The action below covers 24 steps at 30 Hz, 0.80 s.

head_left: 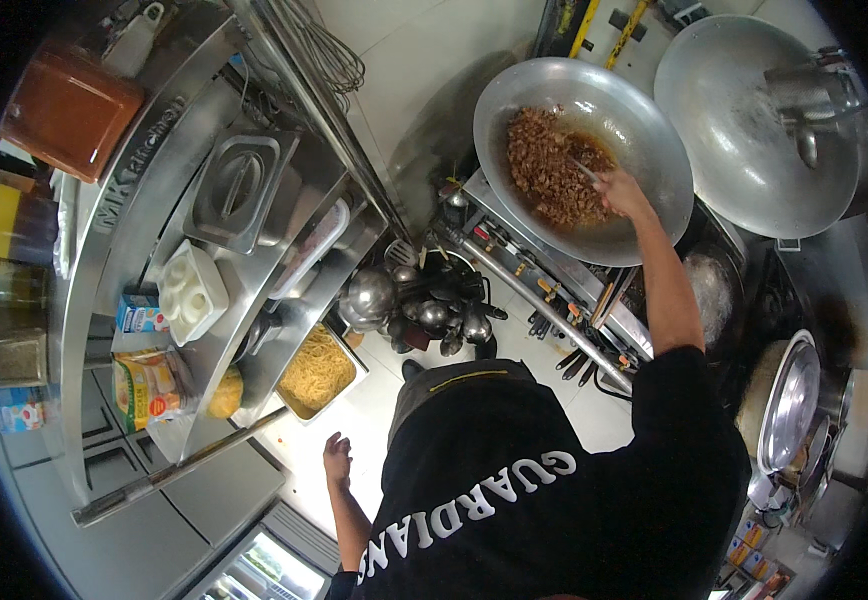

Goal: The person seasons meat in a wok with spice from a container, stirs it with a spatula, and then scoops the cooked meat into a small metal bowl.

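Note:
My right hand (619,193) is closed round a metal utensil (584,170) and reaches over a wide wok (644,120). The utensil's far end is sunk in chopped brown meat (544,165), so I cannot tell if it is a spoon or a turner. Dark brown liquid pools beside the meat. Down at my left side hangs my left hand (337,460), holding nothing, its fingers loosely bent and apart. Nearest to it is a metal tray of yellow noodles (316,372) on a low shelf.
Right of the wok stands a large metal lid or second wok (754,120). Steel shelves on the left carry a lidded steel pan (242,185), a white container (192,290) and packets. Ladles (434,315) hang ahead of me. A metal rail (554,310) fronts the stove.

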Tool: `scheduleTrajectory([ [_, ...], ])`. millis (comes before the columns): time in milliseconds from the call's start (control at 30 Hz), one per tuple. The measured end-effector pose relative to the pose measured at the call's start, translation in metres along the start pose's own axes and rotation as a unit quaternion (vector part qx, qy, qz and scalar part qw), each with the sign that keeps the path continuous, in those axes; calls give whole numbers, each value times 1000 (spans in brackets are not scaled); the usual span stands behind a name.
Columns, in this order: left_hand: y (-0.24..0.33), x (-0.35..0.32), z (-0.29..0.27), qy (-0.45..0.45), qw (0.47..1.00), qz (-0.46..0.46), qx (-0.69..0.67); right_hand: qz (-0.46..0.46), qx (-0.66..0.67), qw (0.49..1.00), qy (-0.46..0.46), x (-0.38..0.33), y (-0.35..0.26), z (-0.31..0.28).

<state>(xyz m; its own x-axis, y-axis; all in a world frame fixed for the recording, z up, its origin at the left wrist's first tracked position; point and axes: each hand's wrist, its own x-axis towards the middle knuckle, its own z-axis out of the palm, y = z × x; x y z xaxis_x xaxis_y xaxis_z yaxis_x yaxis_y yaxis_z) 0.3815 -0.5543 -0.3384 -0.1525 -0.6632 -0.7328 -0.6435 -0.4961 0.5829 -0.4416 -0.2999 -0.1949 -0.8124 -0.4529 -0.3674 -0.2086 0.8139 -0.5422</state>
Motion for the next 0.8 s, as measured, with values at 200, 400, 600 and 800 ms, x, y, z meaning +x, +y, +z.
scheduleTrajectory([
  [200, -44, -21, -6, 47, 993, -87, -61, 32, 10, 997, 76, -66, 65, -62],
  [400, -43, 8, -9, 13, 996, -74, -48, 77, 92, 991, 55, -44, 63, -10],
  [600, -10, 19, -4, 0, 998, -17, -52, 10, 64, 998, 19, -104, 7, -25],
  [800, -43, 16, -2, -21, 999, -6, -30, 70, -99, 990, 75, -125, 67, -67],
])
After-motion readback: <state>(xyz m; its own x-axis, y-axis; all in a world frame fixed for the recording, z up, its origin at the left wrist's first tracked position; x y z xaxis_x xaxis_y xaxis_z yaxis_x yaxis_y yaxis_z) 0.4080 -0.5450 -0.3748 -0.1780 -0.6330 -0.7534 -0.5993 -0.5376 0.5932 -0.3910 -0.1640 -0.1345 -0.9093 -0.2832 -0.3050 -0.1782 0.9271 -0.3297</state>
